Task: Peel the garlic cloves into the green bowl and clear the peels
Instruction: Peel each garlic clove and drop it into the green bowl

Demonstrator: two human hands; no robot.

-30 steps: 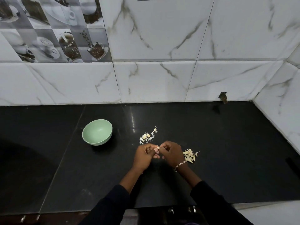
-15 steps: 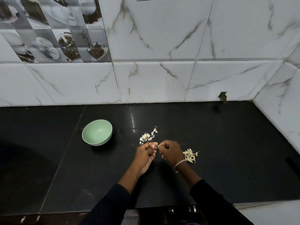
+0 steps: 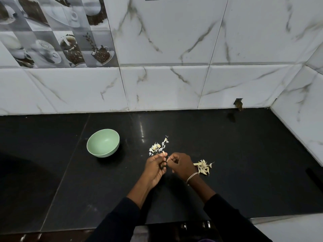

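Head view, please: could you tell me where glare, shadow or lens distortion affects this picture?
In the head view, a vertical glare streak lies on the black countertop right of the green bowl; a broad shadow darkens the counter's left side; the wide lens fans the joints of the wall tiles outward; the garlic clove pinched between left hand and right hand is too small to resolve.
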